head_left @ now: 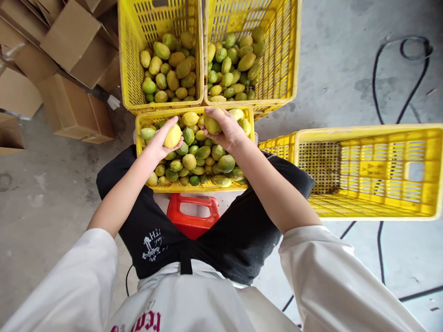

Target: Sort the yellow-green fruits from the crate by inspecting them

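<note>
My left hand is closed around a bright yellow lemon, held above the near yellow crate. In my right hand is another lemon, duller and greenish yellow, gripped between thumb and fingers. Both hands are over the crate between my knees, a short way apart. That crate is full of loose green and yellow lemons, several of them partly hidden by my hands and forearms.
Two yellow crates with more lemons stand beyond, at far left and far right. A yellow crate lies on its side to my right. Cardboard boxes pile up at left. A red stool sits between my legs; a black cable crosses the floor.
</note>
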Demonstrator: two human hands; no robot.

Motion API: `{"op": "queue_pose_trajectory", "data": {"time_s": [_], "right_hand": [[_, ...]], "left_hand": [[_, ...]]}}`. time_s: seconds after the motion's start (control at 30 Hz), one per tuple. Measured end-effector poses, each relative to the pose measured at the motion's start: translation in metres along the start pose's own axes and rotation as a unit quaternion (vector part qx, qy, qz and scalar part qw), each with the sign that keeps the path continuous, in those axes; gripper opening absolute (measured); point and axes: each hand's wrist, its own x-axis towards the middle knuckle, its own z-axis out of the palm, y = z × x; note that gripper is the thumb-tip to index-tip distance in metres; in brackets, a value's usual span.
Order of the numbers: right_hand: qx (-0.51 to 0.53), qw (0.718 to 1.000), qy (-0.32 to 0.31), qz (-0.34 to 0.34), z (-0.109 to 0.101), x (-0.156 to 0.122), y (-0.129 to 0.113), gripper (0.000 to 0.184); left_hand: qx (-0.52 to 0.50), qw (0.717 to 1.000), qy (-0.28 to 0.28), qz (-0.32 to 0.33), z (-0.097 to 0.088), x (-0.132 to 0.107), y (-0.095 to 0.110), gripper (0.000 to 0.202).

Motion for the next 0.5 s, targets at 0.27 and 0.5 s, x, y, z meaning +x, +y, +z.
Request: {"op": "queue_pose_trajectory", "data": {"time_s": [0.27,0.5], "right_hand": [[0.021,0.996,0.020,0.088,0.010,-0.010,-0.007,0.021],[0.071,0.996,-0.011,0.059,0.006,-0.011,-0.003,0.023]], "left_hand": [[0.006,1.000,-0.013,0.017,0.001,0.004,-0.004,0.054],[-0.019,1.000,-0.007,0.017,0.000,0.006,-0.001,0.047]]}}
